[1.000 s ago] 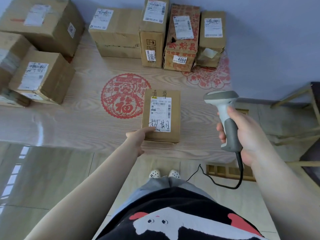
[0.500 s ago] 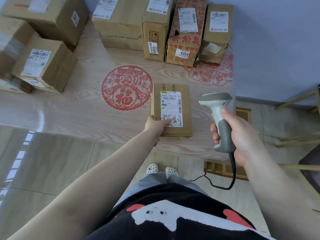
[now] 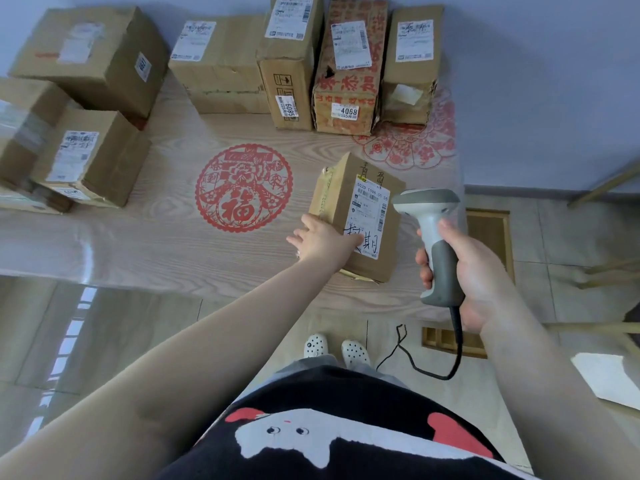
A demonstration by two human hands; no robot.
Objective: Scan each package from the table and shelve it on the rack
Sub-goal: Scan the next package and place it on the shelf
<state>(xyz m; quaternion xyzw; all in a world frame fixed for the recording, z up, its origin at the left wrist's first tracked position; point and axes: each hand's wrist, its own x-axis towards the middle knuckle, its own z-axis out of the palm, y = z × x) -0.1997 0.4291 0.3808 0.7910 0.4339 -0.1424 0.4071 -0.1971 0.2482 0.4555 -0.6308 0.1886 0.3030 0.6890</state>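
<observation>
Here left hand (image 3: 323,242) grips tilted package (image 3: 358,216), fingertips hidden; right hand (image 3: 474,271) grips scanner (image 3: 431,237).

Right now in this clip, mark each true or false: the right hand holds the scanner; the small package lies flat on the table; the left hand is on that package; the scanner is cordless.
1. The right hand holds the scanner: true.
2. The small package lies flat on the table: false, it is tilted, its left edge raised.
3. The left hand is on that package: true.
4. The scanner is cordless: false, a black cable hangs from its handle.
</observation>
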